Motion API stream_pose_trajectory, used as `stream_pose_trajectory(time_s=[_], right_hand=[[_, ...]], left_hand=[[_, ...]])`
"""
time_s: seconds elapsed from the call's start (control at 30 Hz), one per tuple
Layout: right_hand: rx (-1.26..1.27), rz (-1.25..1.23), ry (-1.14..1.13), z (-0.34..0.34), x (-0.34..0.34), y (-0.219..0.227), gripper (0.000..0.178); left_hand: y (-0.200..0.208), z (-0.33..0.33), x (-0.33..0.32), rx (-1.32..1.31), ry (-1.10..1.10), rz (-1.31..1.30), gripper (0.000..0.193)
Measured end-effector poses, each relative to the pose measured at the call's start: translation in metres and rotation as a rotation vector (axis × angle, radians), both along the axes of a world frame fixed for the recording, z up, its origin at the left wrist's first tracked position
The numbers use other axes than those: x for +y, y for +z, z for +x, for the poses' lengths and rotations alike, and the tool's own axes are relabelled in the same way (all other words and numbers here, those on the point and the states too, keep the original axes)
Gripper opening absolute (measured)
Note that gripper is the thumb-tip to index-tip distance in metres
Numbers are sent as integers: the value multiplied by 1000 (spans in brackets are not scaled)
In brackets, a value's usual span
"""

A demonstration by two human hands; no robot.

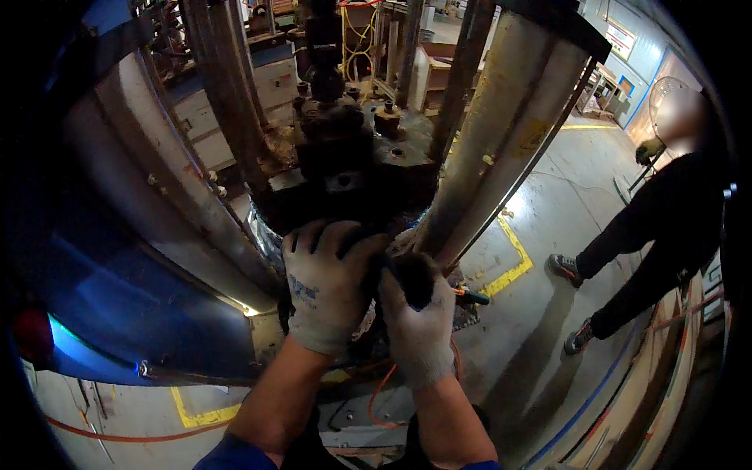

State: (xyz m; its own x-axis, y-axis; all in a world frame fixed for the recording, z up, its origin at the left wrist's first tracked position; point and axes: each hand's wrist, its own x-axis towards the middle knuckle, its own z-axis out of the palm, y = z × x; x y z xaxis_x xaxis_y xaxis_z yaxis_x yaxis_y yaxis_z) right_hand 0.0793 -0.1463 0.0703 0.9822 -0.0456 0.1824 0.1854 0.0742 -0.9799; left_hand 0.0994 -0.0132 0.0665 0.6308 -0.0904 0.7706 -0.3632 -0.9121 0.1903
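Both my hands wear pale gloves with dark patches and work close together, low in front of a dark metal machine block (345, 184). My left hand (329, 274) has its fingers curled over the block's near lower side, fingertips hidden in shadow. Beside it, my right hand (415, 309) is closed, the thumb side up; whatever lies inside its grip is too dark to make out. Just right of that hand a tool handle (471, 297), black and green, sticks out over a cluttered ledge.
Tall metal columns, left (176, 180) and right (509, 117), flank the block. A blue curved panel (157, 305) fills the left. At the right a person (666, 211) in dark clothes stands near a fan. An orange hose (381, 395) runs below my hands; yellow lines (509, 266) mark the floor.
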Motion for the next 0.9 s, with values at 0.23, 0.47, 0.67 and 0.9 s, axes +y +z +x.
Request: stream_pose_trajectory(time_s=[0.23, 0.47, 0.67, 0.9], right_hand=[[161, 305, 125, 8, 0, -4, 30], [-561, -639, -276, 16, -7, -9, 27], [-17, 69, -30, 16, -11, -16, 21], [-333, -308, -175, 11, 2, -12, 22]], left_hand=[[0, 1, -2, -10, 12, 2, 32], [0, 7, 4, -20, 51, 7, 32], [1, 6, 3, -18, 63, -10, 32], [1, 4, -3, -8, 73, -27, 33]])
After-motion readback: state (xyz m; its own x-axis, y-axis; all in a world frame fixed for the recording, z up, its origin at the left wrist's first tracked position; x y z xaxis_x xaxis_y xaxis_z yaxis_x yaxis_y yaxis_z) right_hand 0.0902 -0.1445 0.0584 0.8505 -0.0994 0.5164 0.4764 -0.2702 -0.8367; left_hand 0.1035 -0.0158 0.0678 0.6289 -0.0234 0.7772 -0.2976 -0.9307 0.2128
